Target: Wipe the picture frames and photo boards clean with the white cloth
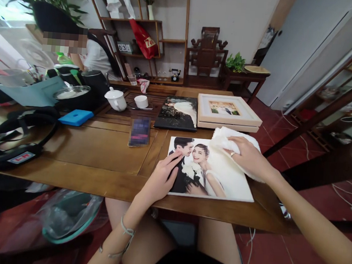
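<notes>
A wedding photo panel (232, 190) lies flat on the wooden table, near its front edge. On the panel's left side rests my left hand (162, 176), fingers stretched out over the picture, holding nothing. My right hand (249, 157) grips a white cloth (224, 138) that lies against the panel's upper right part. The cloth covers that corner of the picture. Behind the panel are a dark photo album (168, 115) and some light wooden picture frames (247, 124), one on top of another.
A phone (140, 132), a white teapot (116, 100) and a small cup (141, 101) stand left of the album. Farther left are a blue box (76, 117) and a black headset-like strap (40, 136). A person (99, 57) sits across the table. A lined bin (70, 217) stands below.
</notes>
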Demonstrator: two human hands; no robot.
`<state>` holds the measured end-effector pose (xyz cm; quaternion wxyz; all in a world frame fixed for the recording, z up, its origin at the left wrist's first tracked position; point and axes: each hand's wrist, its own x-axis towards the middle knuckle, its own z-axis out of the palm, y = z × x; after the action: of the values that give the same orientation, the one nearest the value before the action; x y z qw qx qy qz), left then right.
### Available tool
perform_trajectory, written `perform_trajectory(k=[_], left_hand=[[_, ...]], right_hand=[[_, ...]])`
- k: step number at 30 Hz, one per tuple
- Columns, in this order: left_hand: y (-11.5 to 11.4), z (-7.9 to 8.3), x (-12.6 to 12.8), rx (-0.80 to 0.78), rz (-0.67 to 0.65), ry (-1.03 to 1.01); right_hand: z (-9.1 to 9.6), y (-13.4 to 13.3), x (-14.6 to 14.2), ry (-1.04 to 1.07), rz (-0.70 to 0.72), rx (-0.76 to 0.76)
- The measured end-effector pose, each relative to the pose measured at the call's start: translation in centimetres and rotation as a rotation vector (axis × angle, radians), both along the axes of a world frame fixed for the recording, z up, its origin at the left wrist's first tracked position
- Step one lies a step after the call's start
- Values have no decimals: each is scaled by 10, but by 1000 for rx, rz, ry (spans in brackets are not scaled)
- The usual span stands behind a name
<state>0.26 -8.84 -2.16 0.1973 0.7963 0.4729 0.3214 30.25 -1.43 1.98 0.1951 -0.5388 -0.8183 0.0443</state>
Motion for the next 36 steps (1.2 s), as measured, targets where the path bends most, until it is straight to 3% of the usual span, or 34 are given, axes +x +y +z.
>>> perform_trajectory(k=[4, 7, 9, 11, 14, 17, 20, 24, 31, 33, 36], left_hand=[[0, -1, 0, -5, 3, 5], [2, 0, -1, -13, -8, -8], [3, 1, -1, -10, -19, -27], [3, 2, -1, -2, -38, -47], [4, 3, 0, -1, -52, -57], [4, 1, 0, -8, -25, -51], [4, -1, 0, -10, -10, -54], [4, -1, 0, -24, -13, -77], [5, 1, 0, -47, -13, -127], [5, 0, -1, -45, -18, -138], [6, 0, -1, -48, -26, -145]], right_hand=[[-1, -55, -36, -114, 233, 81], [5, -98, -68, -115, 434, 9], [10, -110, -80, -101, 526, -46], [11, -101, -83, -68, 539, -65], [8, -62, -77, -21, 496, -24], [3, -20, -71, -27, 408, -1], [5, -1, -74, -76, 315, -46], [15, -25, -87, -207, 328, -137], [32, -121, -93, -297, 534, -304], [33, -128, -90, -260, 561, -318], [31, -105, -81, -206, 532, -294]])
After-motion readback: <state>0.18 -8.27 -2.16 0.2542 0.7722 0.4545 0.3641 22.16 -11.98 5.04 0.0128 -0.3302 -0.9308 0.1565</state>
